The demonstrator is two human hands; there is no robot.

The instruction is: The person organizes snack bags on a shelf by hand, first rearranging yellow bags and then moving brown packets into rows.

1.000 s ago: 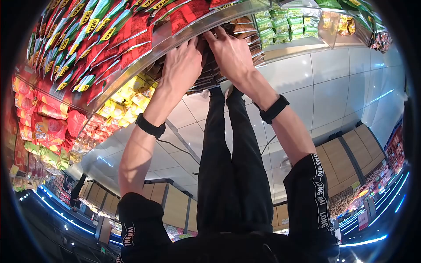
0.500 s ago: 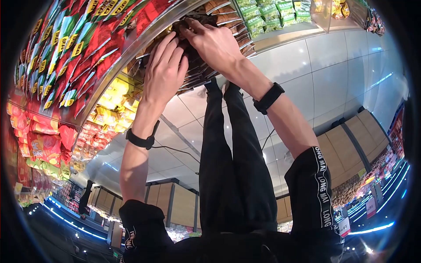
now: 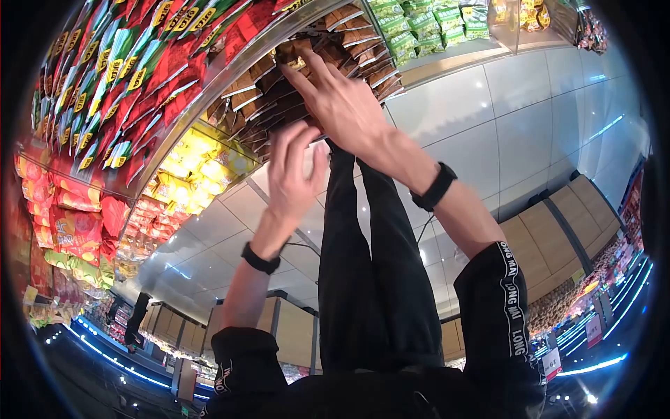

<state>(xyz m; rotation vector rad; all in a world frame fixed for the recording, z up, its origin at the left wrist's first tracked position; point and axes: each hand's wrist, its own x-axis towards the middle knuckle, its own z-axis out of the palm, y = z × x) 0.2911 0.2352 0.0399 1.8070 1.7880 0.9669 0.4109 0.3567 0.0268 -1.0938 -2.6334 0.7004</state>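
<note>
Brown snack packets (image 3: 262, 94) stand in tight rows in a shelf compartment at the top of the head view. My right hand (image 3: 342, 108) reaches over them with its fingers stretched out. Its fingertips are at a dark brown packet (image 3: 293, 50) near the back; contact is hard to make out. Below, by the front edge of the rows, my left hand (image 3: 296, 171) is blurred, with fingers loosely bent and apart. Nothing shows in it.
Red and green packets (image 3: 129, 70) fill the neighbouring compartment behind a clear divider (image 3: 209, 94). Yellow packets (image 3: 199, 167) lie to the left, green packets (image 3: 426, 28) to the upper right. My legs (image 3: 377, 279) stand on a tiled floor (image 3: 453, 133).
My left hand has drawn back from the brown packets, down and to the right. My right hand has shifted slightly down and right, its fingers straighter, and more packets show.
</note>
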